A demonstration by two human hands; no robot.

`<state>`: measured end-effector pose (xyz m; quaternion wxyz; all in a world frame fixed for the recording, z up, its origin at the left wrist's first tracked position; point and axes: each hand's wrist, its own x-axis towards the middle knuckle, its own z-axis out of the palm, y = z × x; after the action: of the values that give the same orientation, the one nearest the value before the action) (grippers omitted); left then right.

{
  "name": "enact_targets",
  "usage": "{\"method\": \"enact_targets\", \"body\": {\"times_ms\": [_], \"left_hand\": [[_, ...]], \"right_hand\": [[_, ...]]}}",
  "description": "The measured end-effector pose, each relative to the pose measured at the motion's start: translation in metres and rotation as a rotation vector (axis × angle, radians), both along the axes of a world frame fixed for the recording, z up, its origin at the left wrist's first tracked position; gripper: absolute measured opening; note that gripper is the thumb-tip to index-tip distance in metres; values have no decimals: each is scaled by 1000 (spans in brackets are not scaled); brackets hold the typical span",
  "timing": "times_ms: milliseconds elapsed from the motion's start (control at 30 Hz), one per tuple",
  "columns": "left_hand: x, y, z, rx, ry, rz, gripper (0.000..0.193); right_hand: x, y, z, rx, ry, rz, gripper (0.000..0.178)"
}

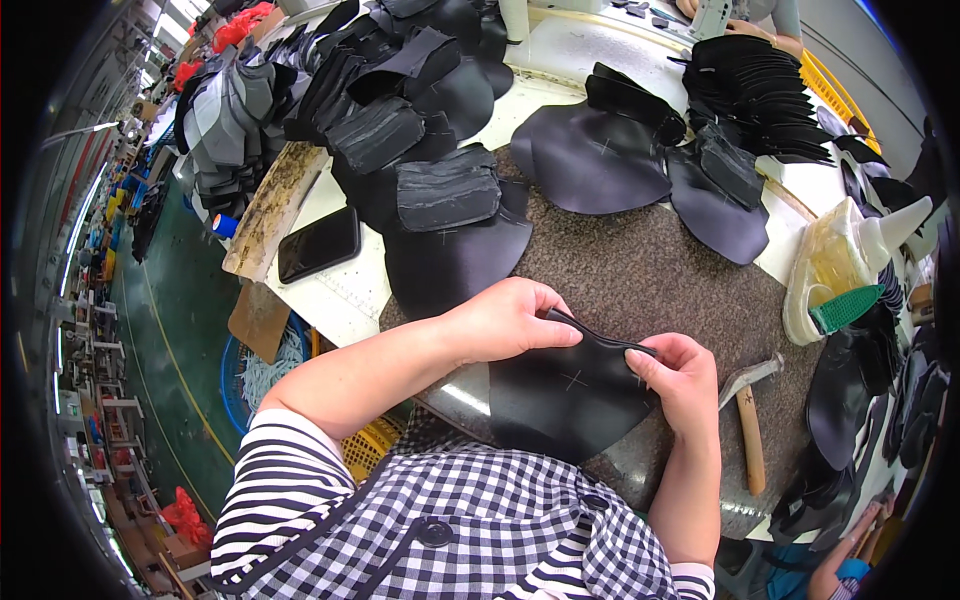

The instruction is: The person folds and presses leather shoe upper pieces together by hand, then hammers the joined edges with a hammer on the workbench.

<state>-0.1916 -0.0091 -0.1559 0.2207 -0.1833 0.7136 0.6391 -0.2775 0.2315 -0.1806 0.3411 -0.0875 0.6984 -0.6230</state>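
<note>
A black leather-like piece (570, 400) with a pale cross mark hangs between both hands at the near edge of the dark stone slab (640, 265). My left hand (525, 322) pinches its upper edge, thumb on top. My right hand (680, 372) grips the same edge farther right, also thumb on top. Between them the edge is folded into layers and dips in a curve. Just right of my right hand lies a hammer (750, 430) with a wooden handle. Similar black pieces (590, 160) rest on the far side of the slab, some topped with rough dark strips (448, 188).
A black phone (319, 245) lies on the table at left. At right stands a clear bottle (840, 255) with a white nozzle and a green brush (848, 309). Stacked black pieces (755, 95) fill the back right. Another person's arm (785, 30) shows at the far edge.
</note>
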Motion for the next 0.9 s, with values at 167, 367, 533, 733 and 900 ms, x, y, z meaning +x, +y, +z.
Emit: {"method": "enact_targets", "body": {"times_ms": [167,367,533,733,900], "left_hand": [[-2,-1,-5,43,8,2,23],[-2,-5,-5,70,39,45,16],[-2,-5,-6,59,94,21,18],[-4,10,9,-61,201,79,15],[0,24,7,-178,802,-12,9]], "right_hand": [[1,0,1,15,-4,-22,17],[-1,-3,-3,-54,-20,-35,17],[-3,-1,-9,-84,0,-25,16],[8,-2,-1,-170,164,5,20],[8,6,-14,-317,222,-155,24]]}}
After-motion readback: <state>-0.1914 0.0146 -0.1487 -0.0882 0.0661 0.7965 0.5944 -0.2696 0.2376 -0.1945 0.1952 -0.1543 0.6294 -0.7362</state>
